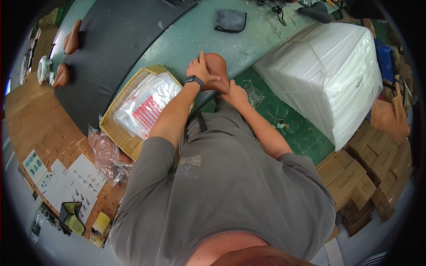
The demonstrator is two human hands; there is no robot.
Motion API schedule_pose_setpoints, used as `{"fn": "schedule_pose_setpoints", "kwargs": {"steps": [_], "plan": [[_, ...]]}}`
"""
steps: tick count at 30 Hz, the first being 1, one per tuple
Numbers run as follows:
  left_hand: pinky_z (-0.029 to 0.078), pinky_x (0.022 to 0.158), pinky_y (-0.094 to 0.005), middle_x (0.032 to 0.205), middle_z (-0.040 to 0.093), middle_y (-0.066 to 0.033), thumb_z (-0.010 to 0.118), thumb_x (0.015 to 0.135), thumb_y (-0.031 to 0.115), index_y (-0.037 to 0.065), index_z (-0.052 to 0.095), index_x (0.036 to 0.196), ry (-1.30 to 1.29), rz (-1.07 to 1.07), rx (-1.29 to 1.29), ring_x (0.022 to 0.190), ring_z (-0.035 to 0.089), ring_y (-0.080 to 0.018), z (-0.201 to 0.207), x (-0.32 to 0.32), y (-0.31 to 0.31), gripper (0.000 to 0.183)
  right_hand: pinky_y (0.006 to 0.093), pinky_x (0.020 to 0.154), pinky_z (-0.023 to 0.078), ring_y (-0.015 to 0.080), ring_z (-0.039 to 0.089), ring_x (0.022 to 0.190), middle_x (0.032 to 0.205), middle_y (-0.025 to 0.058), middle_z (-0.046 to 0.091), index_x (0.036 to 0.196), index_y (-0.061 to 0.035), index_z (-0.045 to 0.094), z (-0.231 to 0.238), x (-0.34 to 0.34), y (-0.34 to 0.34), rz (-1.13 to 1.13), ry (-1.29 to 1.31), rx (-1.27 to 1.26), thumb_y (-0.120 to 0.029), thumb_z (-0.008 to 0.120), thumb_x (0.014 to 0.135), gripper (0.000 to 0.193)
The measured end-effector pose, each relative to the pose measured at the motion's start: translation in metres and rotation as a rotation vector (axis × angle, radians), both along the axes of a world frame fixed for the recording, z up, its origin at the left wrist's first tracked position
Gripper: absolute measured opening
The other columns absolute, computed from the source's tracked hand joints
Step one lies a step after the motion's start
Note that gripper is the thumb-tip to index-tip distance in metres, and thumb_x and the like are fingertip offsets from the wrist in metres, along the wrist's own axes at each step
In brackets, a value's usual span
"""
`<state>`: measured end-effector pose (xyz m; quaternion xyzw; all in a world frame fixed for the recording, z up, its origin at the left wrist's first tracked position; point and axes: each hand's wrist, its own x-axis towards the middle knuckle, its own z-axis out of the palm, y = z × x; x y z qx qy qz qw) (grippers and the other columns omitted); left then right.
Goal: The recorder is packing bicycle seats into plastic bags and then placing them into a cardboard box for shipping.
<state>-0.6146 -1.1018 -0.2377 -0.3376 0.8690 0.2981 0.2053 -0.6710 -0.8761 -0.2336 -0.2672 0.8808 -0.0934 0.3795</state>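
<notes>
An open cardboard box [117, 138], packed with clear plastic bags [151, 99] marked in red, stands by the near edge of a green bench [177, 46]. Beside it, a clear wrapper [106, 155] encloses brown, rounded items. At the bench's near edge, a brown saddle [216, 65] sits between both hands: the left hand [200, 72], part-open, clasps its left side, thumb across the surface; the right hand [235, 94] closes on its near end, fingertips partly hidden. A gray cloth [230, 21] lies toward the bench's far edge; two more saddles [71, 40] rest along a black mat's [120, 48] left edge.
</notes>
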Motion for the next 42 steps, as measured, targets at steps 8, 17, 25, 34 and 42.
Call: {"fn": "schedule_pose_setpoints", "kwargs": {"steps": [8,17,25,34,42], "plan": [[0.063,0.09,-0.0494,0.111,0.082,-0.0164,0.076,0.102,0.035,0.02,0.081,0.132,0.485,0.151,-0.097,0.1,0.079,-0.0395,-0.03,0.049,-0.056,0.034,0.0513,0.072,0.063,0.0402,0.079,0.082,0.096,0.0234,0.078,0.138,-0.0006,0.056,-0.021,-0.008,0.003,0.114,0.094,-0.283,-0.042,0.091,0.085,0.075],[0.061,0.082,-0.0485,0.105,0.08,-0.013,0.077,0.103,0.032,0.01,0.078,0.11,0.42,0.994,-0.35,0.093,0.078,-0.0355,-0.047,0.226,-0.006,0.023,0.0331,0.056,0.061,0.0206,0.069,0.064,0.104,0.0144,0.079,0.152,-0.007,0.059,0.039,-0.048,0.02,-0.788,-1.405,-0.042,-0.055,0.055,0.114,0.061],[0.059,0.093,-0.0482,0.115,0.072,-0.0142,0.081,0.096,0.042,0.014,0.079,0.107,0.278,0.906,-0.226,0.109,0.071,-0.0377,-0.085,0.251,0.005,0.031,0.0395,0.071,0.066,0.0248,0.075,0.086,0.125,0.0161,0.078,0.145,-0.0036,0.061,0.025,-0.017,-0.043,-0.491,-1.2,-0.013,-0.027,0.08,0.104,0.052],[0.059,0.099,-0.0515,0.115,0.081,-0.02,0.063,0.106,0.03,0.012,0.085,0.117,0.401,1.132,0.015,0.109,0.076,-0.0404,-0.081,0.296,-0.017,0.03,0.0361,0.07,0.066,0.0239,0.074,0.085,0.131,0.0175,0.075,0.15,0.0018,0.055,0.08,0.037,-0.04,-0.275,-1.112,-0.257,-0.022,0.072,0.107,0.052],[0.06,0.091,-0.0348,0.113,0.08,-0.0118,0.051,0.114,0.008,-0.006,0.074,0.121,0.856,0.833,0.322,0.103,0.077,-0.0196,0.024,0.391,-0.014,0.027,0.0469,0.094,0.068,0.0394,0.076,0.12,0.142,0.0196,0.068,0.16,-0.0013,0.038,0.11,0.15,-0.151,-0.041,-1.38,-0.342,-0.006,0.081,0.095,0.078]]}}
